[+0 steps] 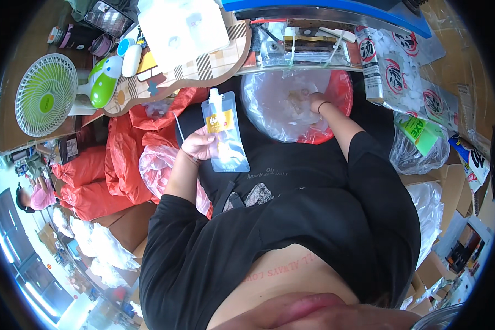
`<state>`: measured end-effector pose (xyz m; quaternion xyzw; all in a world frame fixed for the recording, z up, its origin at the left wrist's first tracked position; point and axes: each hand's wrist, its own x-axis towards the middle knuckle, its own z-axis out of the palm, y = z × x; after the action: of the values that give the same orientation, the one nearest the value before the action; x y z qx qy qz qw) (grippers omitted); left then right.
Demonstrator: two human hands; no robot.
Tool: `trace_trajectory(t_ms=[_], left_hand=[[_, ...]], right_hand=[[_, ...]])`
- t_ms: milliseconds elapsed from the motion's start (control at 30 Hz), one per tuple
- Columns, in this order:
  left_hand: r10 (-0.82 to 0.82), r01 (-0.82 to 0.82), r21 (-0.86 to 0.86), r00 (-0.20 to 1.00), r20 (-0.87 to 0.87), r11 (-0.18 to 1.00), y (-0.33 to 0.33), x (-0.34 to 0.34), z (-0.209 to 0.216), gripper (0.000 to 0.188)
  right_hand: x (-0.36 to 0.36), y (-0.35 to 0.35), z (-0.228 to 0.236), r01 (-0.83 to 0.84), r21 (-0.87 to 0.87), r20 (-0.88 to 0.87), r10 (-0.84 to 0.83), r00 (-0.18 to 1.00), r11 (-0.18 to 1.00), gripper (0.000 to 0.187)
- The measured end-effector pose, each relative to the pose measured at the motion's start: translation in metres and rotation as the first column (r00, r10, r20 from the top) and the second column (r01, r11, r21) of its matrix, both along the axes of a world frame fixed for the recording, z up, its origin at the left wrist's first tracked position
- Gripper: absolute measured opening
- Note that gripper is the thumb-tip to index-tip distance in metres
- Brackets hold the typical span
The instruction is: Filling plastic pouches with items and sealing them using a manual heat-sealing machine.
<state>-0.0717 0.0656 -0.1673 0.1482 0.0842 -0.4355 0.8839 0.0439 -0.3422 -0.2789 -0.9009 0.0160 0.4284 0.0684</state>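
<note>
Here, left fingers (208, 139) grip the pouch (230, 147) by its left edge.

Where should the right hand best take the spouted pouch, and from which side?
Probably pinch the pouch by its right edge, coming from the right: that edge is free and looks flat, while the left hand holds the left edge.

A loose black top (319, 231) with wide sleeves (173, 220) is worn. A thin dark band (323, 103) is worn on the right wrist, another band (192, 158) on the left. Red lettering (280, 269) is seen inside the neckline.
</note>
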Motion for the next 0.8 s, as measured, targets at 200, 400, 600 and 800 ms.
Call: trace_trajectory(t_ms=[200, 400, 600, 800], left_hand=[[-0.051, 0.052, -0.06, 0.999, 0.019, 0.997, 0.008, 0.002, -0.008, 0.06], [-0.077, 0.075, -0.074, 0.997, -0.023, 0.994, 0.015, 0.001, -0.015, 0.058], [-0.095, 0.092, -0.07, 0.995, -0.035, 0.993, 0.019, -0.001, -0.014, 0.057], [-0.1, 0.094, -0.107, 0.994, -0.046, 0.99, 0.021, -0.003, -0.012, 0.06]], right_hand=[[0.0, 0.013, -0.026, -0.447, -0.01, 0.4, 0.413, 0.818, 0.894, 0.033], [0.016, 0.004, -0.091, -0.091, -0.008, 0.542, 0.081, 0.836, 0.996, 0.053], [0.032, -0.005, -0.112, 0.16, -0.102, 0.214, -0.135, 0.967, 0.982, 0.082], [0.032, -0.016, -0.145, 0.003, 0.096, 0.058, -0.009, 0.998, 0.995, 0.071]])
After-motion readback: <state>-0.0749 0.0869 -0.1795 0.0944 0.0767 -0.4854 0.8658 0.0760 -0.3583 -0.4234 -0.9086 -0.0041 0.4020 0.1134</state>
